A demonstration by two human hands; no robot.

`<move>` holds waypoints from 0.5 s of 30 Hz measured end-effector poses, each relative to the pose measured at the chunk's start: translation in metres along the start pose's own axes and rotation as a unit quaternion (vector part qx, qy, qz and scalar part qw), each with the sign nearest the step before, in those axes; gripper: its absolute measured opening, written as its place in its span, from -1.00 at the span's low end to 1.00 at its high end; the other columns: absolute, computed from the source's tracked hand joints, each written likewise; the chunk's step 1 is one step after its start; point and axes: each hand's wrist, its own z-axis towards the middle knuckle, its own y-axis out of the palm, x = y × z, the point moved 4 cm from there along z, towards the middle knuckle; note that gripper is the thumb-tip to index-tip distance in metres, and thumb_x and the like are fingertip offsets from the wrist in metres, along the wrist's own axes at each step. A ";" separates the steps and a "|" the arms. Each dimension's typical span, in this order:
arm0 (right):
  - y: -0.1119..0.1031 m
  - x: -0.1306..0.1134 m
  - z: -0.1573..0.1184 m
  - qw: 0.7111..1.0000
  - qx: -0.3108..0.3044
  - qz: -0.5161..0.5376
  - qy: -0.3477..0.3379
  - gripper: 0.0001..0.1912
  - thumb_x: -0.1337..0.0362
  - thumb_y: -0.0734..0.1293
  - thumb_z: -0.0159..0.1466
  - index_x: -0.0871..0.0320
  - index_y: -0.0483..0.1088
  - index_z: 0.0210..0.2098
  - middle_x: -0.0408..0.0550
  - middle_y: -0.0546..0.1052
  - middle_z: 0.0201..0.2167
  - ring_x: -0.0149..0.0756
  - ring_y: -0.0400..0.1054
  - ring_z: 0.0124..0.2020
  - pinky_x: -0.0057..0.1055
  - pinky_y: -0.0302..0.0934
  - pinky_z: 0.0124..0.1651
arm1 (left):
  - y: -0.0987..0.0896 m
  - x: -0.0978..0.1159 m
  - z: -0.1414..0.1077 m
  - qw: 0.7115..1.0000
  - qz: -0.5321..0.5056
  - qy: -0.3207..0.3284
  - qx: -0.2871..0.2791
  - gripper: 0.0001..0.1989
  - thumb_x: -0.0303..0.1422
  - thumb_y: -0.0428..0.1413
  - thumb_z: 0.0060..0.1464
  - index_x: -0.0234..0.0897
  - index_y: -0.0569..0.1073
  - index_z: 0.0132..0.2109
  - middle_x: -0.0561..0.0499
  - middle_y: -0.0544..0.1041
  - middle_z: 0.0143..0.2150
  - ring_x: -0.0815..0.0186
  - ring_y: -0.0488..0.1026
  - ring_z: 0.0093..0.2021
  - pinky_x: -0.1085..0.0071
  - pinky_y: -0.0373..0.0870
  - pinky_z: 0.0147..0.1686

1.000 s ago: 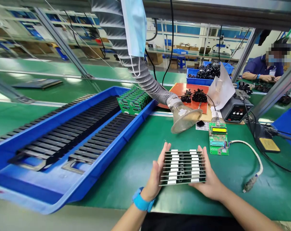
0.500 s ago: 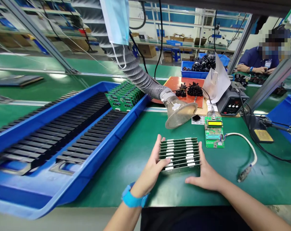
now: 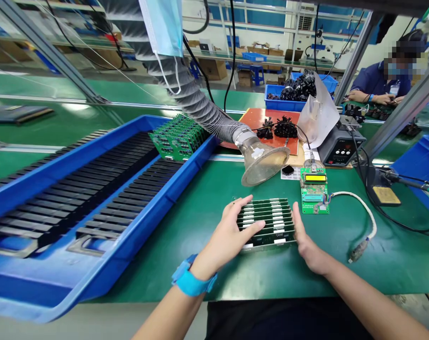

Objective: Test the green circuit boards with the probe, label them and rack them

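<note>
A row of green circuit boards with white connectors stands on edge on the bench in front of me. My left hand is at the row's left end, its thumb stretched over the near boards and its index finger reaching along the far left corner. Its other fingers are partly hidden. My right hand lies flat along the right ends of the boards, fingers straight and thumb out of sight. A blue band is on my left wrist.
To the left, a long blue tray carries black slotted racks and more green boards. A fume extractor hood hangs beyond my hands. At right are a tester board with display, a cable plug and a soldering station. A co-worker sits behind.
My left thumb has moved further over the boards. My right hand has flattened against their right ends, its thumb no longer sticking out. The view has shifted slightly.
</note>
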 end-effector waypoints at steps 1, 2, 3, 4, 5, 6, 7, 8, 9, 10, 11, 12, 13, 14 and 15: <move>0.000 0.000 0.000 1.000 0.004 0.010 -0.005 -0.01 -0.34 -0.05 0.23 0.02 -0.70 0.34 -0.05 -0.46 0.43 -0.22 -0.55 0.42 -0.05 -0.42 0.39 | 0.000 0.001 0.000 1.000 0.004 0.003 0.004 -0.36 -0.14 0.30 -0.11 -0.11 0.39 0.15 -0.09 0.25 0.27 -0.02 0.04 0.35 0.08 -0.09 0.33; 0.001 0.001 -0.001 1.000 0.009 0.011 -0.006 -0.06 -0.32 -0.09 0.25 0.01 -0.69 0.34 -0.07 -0.45 0.43 -0.24 -0.55 0.42 -0.06 -0.43 0.39 | 0.001 0.001 -0.001 1.000 -0.003 0.004 0.008 -0.33 -0.14 0.30 -0.11 -0.10 0.36 0.17 -0.08 0.21 0.31 -0.01 0.00 0.37 0.09 -0.12 0.33; 0.002 0.002 -0.001 1.000 0.014 0.001 -0.001 -0.04 -0.31 -0.04 0.25 0.01 -0.71 0.33 -0.06 -0.46 0.43 -0.22 -0.55 0.42 -0.05 -0.43 0.39 | 0.001 0.001 -0.002 1.000 -0.023 0.002 0.016 -0.30 -0.11 0.29 -0.09 -0.10 0.32 0.21 -0.06 0.18 0.34 0.00 -0.02 0.37 0.10 -0.12 0.34; 0.004 0.003 -0.001 1.000 0.019 -0.018 0.006 0.06 -0.32 0.07 0.22 0.02 -0.73 0.32 -0.02 -0.47 0.43 -0.16 -0.55 0.42 -0.01 -0.42 0.39 | 0.001 -0.001 -0.004 0.998 -0.059 -0.007 0.023 -0.27 -0.07 0.26 -0.05 -0.08 0.26 0.25 -0.04 0.14 0.36 0.01 -0.02 0.38 0.11 -0.11 0.34; 0.006 0.004 -0.001 0.999 0.023 -0.039 0.016 0.20 -0.30 0.21 0.16 0.04 -0.76 0.31 0.04 -0.47 0.43 -0.10 -0.53 0.43 0.03 -0.40 0.38 | 0.002 -0.003 -0.006 0.994 -0.107 -0.021 0.029 -0.24 -0.01 0.20 0.00 -0.08 0.18 0.30 -0.03 0.10 0.39 0.02 -0.02 0.38 0.11 -0.10 0.33; 0.007 0.006 0.000 0.997 0.028 -0.060 0.025 0.31 -0.24 0.34 0.10 0.04 -0.79 0.30 0.09 -0.45 0.43 -0.05 -0.50 0.43 0.06 -0.37 0.37 | 0.003 -0.007 -0.009 0.986 -0.162 -0.038 0.032 -0.23 0.05 0.11 0.06 -0.07 0.10 0.34 -0.02 0.07 0.40 0.03 -0.02 0.38 0.11 -0.08 0.33; 0.009 0.007 0.000 0.996 0.037 -0.080 0.034 0.35 -0.14 0.41 0.09 0.04 -0.80 0.30 0.12 -0.42 0.43 -0.03 -0.47 0.43 0.08 -0.33 0.36 | 0.005 -0.011 -0.013 0.975 -0.215 -0.056 0.031 -0.22 0.11 0.01 0.11 -0.08 0.02 0.37 0.00 0.03 0.42 0.04 -0.04 0.39 0.11 -0.07 0.33; 0.009 0.008 0.000 0.993 0.048 -0.098 0.040 0.33 -0.04 0.44 0.11 0.02 -0.79 0.30 0.13 -0.39 0.43 -0.03 -0.44 0.43 0.08 -0.30 0.36 | 0.008 -0.017 -0.016 0.963 -0.259 -0.070 0.024 -0.21 0.16 -0.09 0.13 -0.08 -0.03 0.38 0.01 0.00 0.43 0.05 -0.07 0.40 0.11 -0.08 0.33; 0.009 0.009 0.000 0.991 0.059 -0.115 0.043 0.28 0.05 0.43 0.16 0.00 -0.77 0.31 0.13 -0.36 0.43 -0.05 -0.42 0.43 0.08 -0.29 0.36 | 0.010 -0.023 -0.020 0.954 -0.291 -0.073 0.011 -0.19 0.20 -0.17 0.13 -0.09 -0.05 0.39 0.03 -0.04 0.44 0.05 -0.12 0.41 0.11 -0.10 0.34; 0.009 0.010 0.000 0.988 0.069 -0.130 0.042 0.21 0.13 0.40 0.21 -0.02 -0.75 0.32 0.12 -0.34 0.43 -0.07 -0.41 0.43 0.08 -0.28 0.37 | 0.012 -0.029 -0.023 0.949 -0.309 -0.060 -0.003 -0.15 0.25 -0.22 0.10 -0.10 -0.07 0.40 0.04 -0.08 0.45 0.04 -0.17 0.42 0.11 -0.14 0.35; 0.009 0.011 0.000 0.986 0.074 -0.143 0.041 0.16 0.18 0.37 0.24 -0.03 -0.74 0.32 0.10 -0.34 0.43 -0.08 -0.41 0.43 0.08 -0.28 0.37 | 0.013 -0.034 -0.026 0.949 -0.314 -0.033 -0.014 -0.09 0.30 -0.23 0.05 -0.10 -0.08 0.40 0.06 -0.13 0.46 0.03 -0.22 0.42 0.12 -0.18 0.36; 0.009 0.013 0.000 0.985 0.075 -0.153 0.041 0.14 0.21 0.35 0.25 -0.04 -0.72 0.33 0.10 -0.34 0.43 -0.07 -0.41 0.43 0.09 -0.28 0.37 | 0.012 -0.040 -0.028 0.952 -0.306 0.001 -0.026 -0.02 0.35 -0.21 -0.02 -0.11 -0.10 0.40 0.06 -0.18 0.46 0.02 -0.27 0.43 0.13 -0.22 0.36; 0.008 0.014 0.000 0.983 0.073 -0.161 0.040 0.13 0.23 0.34 0.25 -0.04 -0.72 0.33 0.09 -0.35 0.43 -0.06 -0.40 0.43 0.10 -0.28 0.37 | 0.011 -0.044 -0.029 0.957 -0.285 0.037 -0.043 0.06 0.38 -0.15 -0.10 -0.12 -0.12 0.41 0.04 -0.22 0.47 0.00 -0.31 0.43 0.13 -0.27 0.36; 0.008 0.015 0.000 0.982 0.071 -0.168 0.039 0.11 0.24 0.34 0.25 -0.05 -0.70 0.34 0.09 -0.35 0.43 -0.05 -0.37 0.43 0.11 -0.28 0.36 | 0.010 -0.048 -0.030 0.964 -0.249 0.066 -0.065 0.15 0.38 -0.04 -0.19 -0.13 -0.15 0.41 0.01 -0.26 0.47 -0.03 -0.33 0.42 0.11 -0.31 0.36; 0.007 0.016 0.000 0.981 0.071 -0.174 0.038 0.10 0.25 0.33 0.25 -0.05 -0.68 0.34 0.08 -0.34 0.43 -0.04 -0.34 0.43 0.12 -0.28 0.36 | 0.008 -0.052 -0.029 0.972 -0.202 0.082 -0.086 0.22 0.34 0.09 -0.26 -0.15 -0.17 0.41 -0.04 -0.27 0.47 -0.06 -0.34 0.42 0.09 -0.34 0.36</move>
